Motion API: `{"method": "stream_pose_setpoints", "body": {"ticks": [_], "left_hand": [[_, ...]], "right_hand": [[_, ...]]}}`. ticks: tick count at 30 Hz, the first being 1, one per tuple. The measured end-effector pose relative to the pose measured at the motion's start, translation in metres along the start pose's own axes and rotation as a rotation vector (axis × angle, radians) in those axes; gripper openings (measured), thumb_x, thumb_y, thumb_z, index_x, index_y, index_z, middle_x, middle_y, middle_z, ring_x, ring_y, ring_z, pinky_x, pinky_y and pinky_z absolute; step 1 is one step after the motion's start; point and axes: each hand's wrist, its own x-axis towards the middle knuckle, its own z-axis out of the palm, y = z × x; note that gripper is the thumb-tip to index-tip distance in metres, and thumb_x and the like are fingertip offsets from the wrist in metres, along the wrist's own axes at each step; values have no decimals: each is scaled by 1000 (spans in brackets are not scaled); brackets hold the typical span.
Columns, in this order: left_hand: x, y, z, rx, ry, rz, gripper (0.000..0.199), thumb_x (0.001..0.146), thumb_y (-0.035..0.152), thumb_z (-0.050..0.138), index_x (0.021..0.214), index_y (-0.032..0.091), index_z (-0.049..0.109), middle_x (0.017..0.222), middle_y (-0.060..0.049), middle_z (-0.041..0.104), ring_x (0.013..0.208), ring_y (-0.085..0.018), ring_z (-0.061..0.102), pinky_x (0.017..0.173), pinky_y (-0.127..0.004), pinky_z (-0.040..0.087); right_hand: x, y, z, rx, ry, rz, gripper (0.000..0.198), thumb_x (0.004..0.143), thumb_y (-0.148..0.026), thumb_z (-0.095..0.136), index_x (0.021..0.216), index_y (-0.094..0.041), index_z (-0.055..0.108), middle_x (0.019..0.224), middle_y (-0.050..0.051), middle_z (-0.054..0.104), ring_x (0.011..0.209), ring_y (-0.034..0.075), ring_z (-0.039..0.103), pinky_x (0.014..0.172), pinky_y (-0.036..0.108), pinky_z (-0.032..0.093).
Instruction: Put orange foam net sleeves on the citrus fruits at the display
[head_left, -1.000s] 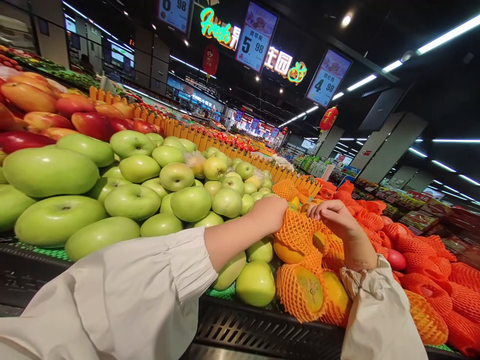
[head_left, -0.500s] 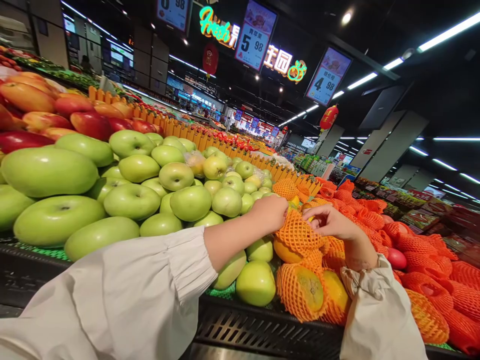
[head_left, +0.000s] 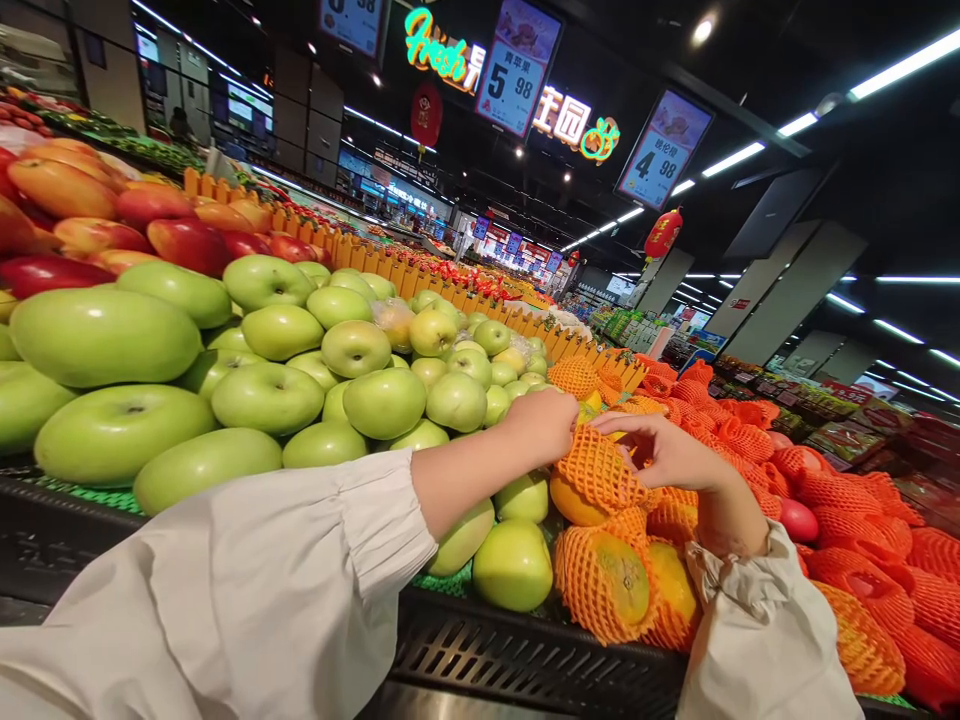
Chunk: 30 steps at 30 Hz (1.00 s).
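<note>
My left hand (head_left: 546, 425) is closed at the upper left end of an orange foam net sleeve (head_left: 604, 468); its fingertips are hidden behind the knuckles. From the other side my right hand (head_left: 671, 450) curves over the top of the same netted orange, index finger stretched across it and thumb lower down. Under the net sleeve a bare piece of orange (head_left: 574, 500) shows. Directly below lies another orange in a net (head_left: 609, 580), its end uncovered. A green apple (head_left: 513, 566) sits left of these, below my left forearm.
Green apples (head_left: 266, 398) are heaped to the left, with red-yellow fruit (head_left: 191, 248) behind them. Red foam-netted fruit (head_left: 862, 540) fills the right side. A black slotted crate edge (head_left: 487, 640) runs along the front. Yellow picket edging (head_left: 420, 283) lines the back; price signs (head_left: 517, 65) hang above.
My right hand has opened wider and shifted slightly right, its index finger now reaching over the netted orange. My left hand has stayed almost in place. The view has moved slightly.
</note>
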Motion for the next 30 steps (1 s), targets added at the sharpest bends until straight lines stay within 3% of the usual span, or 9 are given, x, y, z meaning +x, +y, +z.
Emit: {"method": "stream_pose_setpoints", "body": {"ticks": [3, 5, 8, 10, 14, 17, 20, 23, 30], "left_hand": [[-2, 1, -1, 27, -4, 2, 25, 90, 18, 54, 105, 17, 74, 107, -11, 73, 101, -30, 68, 77, -37, 53], [-3, 2, -2, 44, -8, -2, 26, 90, 18, 53, 104, 16, 74, 105, -12, 73, 100, -31, 69, 76, -37, 53], [-3, 2, -2, 45, -7, 3, 26, 89, 18, 52, 102, 16, 74, 105, -13, 72, 99, -31, 69, 75, -37, 53], [-2, 2, -2, 30, -4, 8, 25, 89, 19, 54, 103, 16, 74, 106, -12, 73, 100, -31, 69, 75, -37, 53], [-2, 1, -2, 23, -8, 0, 25, 89, 21, 54, 104, 18, 74, 107, -9, 73, 102, -30, 68, 76, -37, 53], [-3, 3, -3, 45, -23, 8, 26, 91, 21, 53, 106, 17, 74, 109, -10, 72, 102, -31, 68, 77, -38, 54], [-5, 5, -3, 59, -21, 7, 28, 92, 18, 50, 107, 14, 74, 108, -14, 72, 101, -33, 69, 77, -40, 54], [-5, 5, -2, 57, -4, 1, 27, 93, 22, 51, 106, 14, 74, 106, -15, 72, 101, -34, 69, 78, -40, 53], [2, -1, 5, -95, 94, -16, 26, 95, 25, 51, 104, 16, 73, 105, -11, 73, 99, -29, 67, 76, -35, 47]], "right_hand": [[3, -6, 3, -88, 127, -133, 30, 65, -15, 79, 94, -19, 77, 107, 9, 64, 58, 7, 51, 47, 20, 43], [6, -11, 5, -154, 211, -287, 10, 69, -13, 77, 78, -18, 76, 89, 7, 66, 64, 12, 58, 54, 22, 48], [7, -17, 7, -201, 197, -406, 6, 78, -14, 72, 73, -18, 74, 80, 8, 71, 75, 18, 67, 70, 28, 56], [6, -17, 6, -215, 158, -358, 8, 76, -16, 73, 84, -18, 75, 92, 10, 74, 84, 21, 71, 72, 28, 57], [-2, -9, 1, -222, 60, -121, 43, 69, -25, 76, 111, -18, 72, 129, 16, 66, 111, 30, 68, 70, 30, 59], [-9, 0, -3, -280, 29, 10, 63, 63, -23, 73, 125, -16, 67, 137, 18, 61, 121, 33, 62, 80, 35, 59], [-11, 6, -5, -330, 14, 54, 73, 59, -15, 68, 132, -17, 62, 135, 16, 62, 120, 31, 62, 87, 38, 57], [-6, 6, -1, -311, -4, 44, 74, 57, -15, 70, 131, -19, 62, 129, 14, 64, 111, 28, 63, 82, 35, 56], [6, 2, 8, -73, 47, -64, 49, 54, -19, 78, 100, -19, 59, 93, 3, 60, 82, 18, 58, 71, 27, 49]]}}
